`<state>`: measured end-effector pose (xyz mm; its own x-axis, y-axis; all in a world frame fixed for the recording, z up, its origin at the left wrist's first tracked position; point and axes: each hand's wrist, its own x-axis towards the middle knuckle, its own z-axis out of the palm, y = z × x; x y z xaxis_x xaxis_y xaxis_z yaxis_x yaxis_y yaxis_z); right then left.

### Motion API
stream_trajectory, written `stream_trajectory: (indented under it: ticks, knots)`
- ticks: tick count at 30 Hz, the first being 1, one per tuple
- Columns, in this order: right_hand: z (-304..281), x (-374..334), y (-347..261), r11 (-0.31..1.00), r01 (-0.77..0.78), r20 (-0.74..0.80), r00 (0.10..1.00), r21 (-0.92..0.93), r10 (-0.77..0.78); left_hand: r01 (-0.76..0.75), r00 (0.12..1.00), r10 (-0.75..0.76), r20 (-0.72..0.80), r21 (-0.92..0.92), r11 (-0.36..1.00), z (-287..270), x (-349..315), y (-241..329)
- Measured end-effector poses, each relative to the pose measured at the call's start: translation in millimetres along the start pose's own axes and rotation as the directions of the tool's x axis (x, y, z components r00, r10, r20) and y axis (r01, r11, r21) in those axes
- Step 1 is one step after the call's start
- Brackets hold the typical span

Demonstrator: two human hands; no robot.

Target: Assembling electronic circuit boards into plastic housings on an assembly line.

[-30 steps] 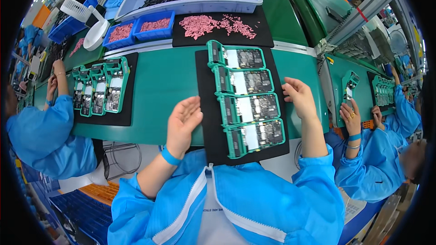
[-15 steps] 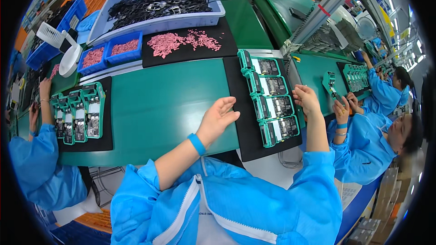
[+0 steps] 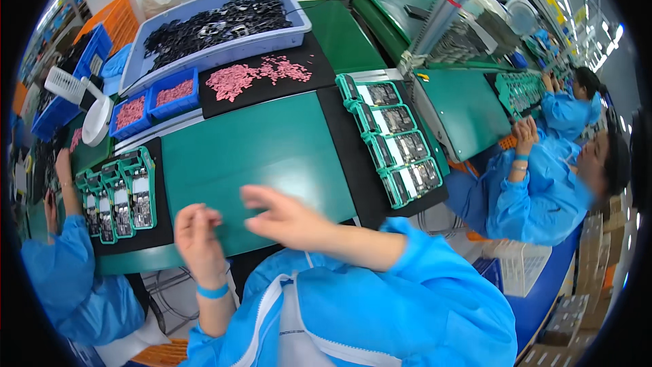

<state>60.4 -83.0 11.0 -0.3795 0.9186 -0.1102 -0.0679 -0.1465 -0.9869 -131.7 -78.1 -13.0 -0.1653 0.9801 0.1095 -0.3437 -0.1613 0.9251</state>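
My left hand, with a blue band at its wrist, is raised over the near edge of the green work surface. Its fingers are curled and pinched together; whatever they may hold is too small to make out. Close beside it, my right hand reaches across from the right, slightly blurred, fingers stretched out and apart, with nothing seen in it. Right of both hands, green fixtures holding phone-like circuit assemblies stand in a row on a black mat. Neither hand touches them.
Similar fixtures rest on the left mat, beside a co-worker's sleeve. Pink pieces lie behind, near blue bins, a large tub of black parts and a white fan. Another co-worker sits at right.
Both hands have moved left; my right hand has left the right-hand fixtures and come across to my left. My left hand's fingers have drawn together. The view has shifted, and the right co-worker's hands have moved.
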Motion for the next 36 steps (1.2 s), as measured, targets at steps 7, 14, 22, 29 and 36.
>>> stream_trajectory:
  ticks: [7,14,22,29,36]
  knots:
    - [128.6,111.5,48.8,0.714,-0.448,0.163,0.886,0.538,0.434,-0.224,0.959,0.237,-0.158,0.094,0.97,-97.8,-13.6,42.0]
    - [190.2,138.5,53.9,0.78,-0.508,0.199,0.862,0.365,0.467,-0.168,0.791,0.285,-0.541,0.256,0.952,-190.5,-50.8,66.1]
    - [216.1,109.5,49.0,0.956,-0.292,0.052,0.955,0.023,0.291,-0.17,0.743,0.217,-0.633,0.135,0.976,-234.9,-66.1,70.2]
    - [154.1,30.8,47.8,0.947,-0.309,0.102,0.949,0.089,0.299,-0.224,0.486,0.163,-0.858,0.058,0.973,-297.1,-92.4,64.4]
    - [25.1,-23.8,25.5,0.911,-0.377,-0.078,0.926,-0.165,0.37,0.421,0.871,-0.436,-0.224,-0.113,0.9,-299.1,-120.2,66.7]
